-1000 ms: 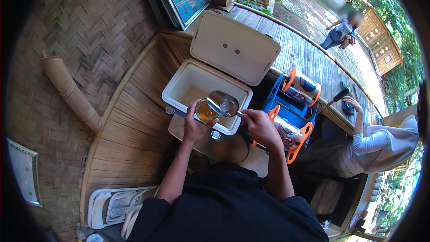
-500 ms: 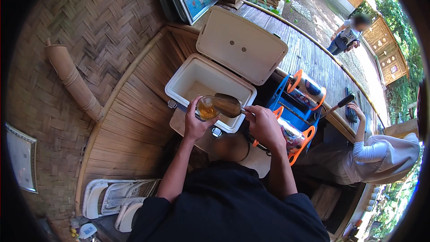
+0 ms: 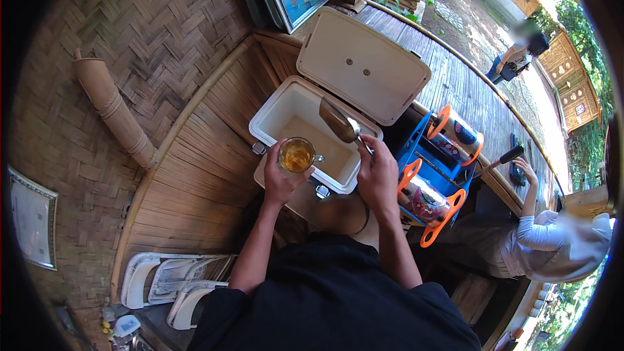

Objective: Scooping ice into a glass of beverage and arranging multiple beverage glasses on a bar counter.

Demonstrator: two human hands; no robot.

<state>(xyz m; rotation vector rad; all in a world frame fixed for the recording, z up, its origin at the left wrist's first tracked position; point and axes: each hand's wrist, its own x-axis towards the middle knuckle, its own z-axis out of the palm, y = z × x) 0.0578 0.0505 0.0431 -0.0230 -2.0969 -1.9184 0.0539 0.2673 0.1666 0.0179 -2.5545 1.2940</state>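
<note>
A clear glass mug (image 3: 297, 155) of amber liquid is held by my left hand (image 3: 279, 185), its handle pointing right. My right hand (image 3: 380, 172) grips the handle of a metal ice scoop (image 3: 339, 123), whose bowl points up and to the left. Both are above a white cooler box (image 3: 281, 101), the mug over its near left part and the scoop over its right side. The cooler's lid (image 3: 363, 58) is swung back. Whether the scoop holds anything is hard to make out.
Right of the cooler stands a blue rack (image 3: 416, 146) with orange-ended clear cylinders (image 3: 426, 198). A co-worker (image 3: 539, 237) is at the slatted counter (image 3: 422, 68) on the right. Another person (image 3: 517, 58) stands outside. White folding chairs (image 3: 172, 279) lean at lower left.
The scoop has moved away from the mug's rim and turned upward over the cooler. The mug now stands apart from it, its handle showing. The person outside has turned.
</note>
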